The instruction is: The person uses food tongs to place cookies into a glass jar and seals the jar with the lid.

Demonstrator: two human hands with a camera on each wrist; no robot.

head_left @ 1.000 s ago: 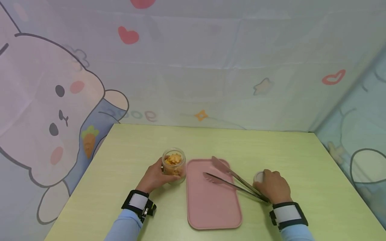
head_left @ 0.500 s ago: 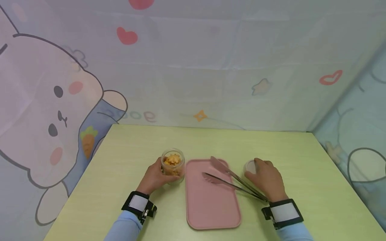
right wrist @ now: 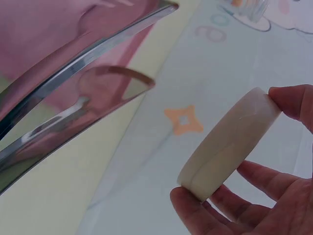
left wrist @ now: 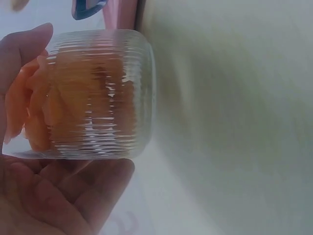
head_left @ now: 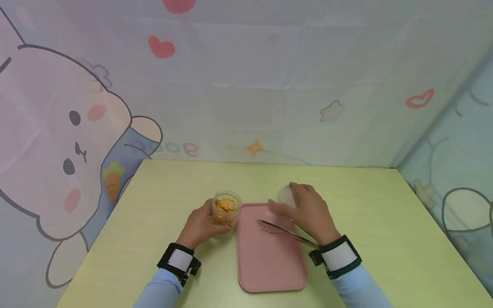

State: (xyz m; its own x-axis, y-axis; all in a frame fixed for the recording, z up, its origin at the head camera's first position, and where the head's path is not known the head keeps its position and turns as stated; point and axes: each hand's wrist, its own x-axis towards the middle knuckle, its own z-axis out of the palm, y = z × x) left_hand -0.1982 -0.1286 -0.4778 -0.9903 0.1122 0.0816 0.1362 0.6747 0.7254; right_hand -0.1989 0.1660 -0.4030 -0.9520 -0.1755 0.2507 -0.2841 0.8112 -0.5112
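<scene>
My left hand point(head_left: 198, 226) grips a clear ribbed glass jar point(head_left: 226, 214), its mouth uncovered. Orange-yellow flower-shaped snack pieces point(head_left: 226, 204) fill much of it. In the left wrist view the thumb and fingers lie on opposite sides of the jar point(left wrist: 105, 98); whether its base touches the table I cannot tell. Over the far right part of the pink tray, my right hand point(head_left: 310, 211) pinches a round whitish lid point(head_left: 287, 196) by its rim. The right wrist view shows the lid point(right wrist: 230, 142) held edge-on in the air, between thumb and fingers.
The pink tray point(head_left: 269, 265) lies right of the jar. Metal tongs point(head_left: 286, 233) with pinkish tips rest spread across its right edge, partly hidden by my right hand. Behind the pale yellow table point(head_left: 185, 175) hangs a printed cloth point(head_left: 250, 107).
My right hand has carried the lid left and away from me, from the table right of the tongs to above the tray. The jar in my left hand has shifted slightly right.
</scene>
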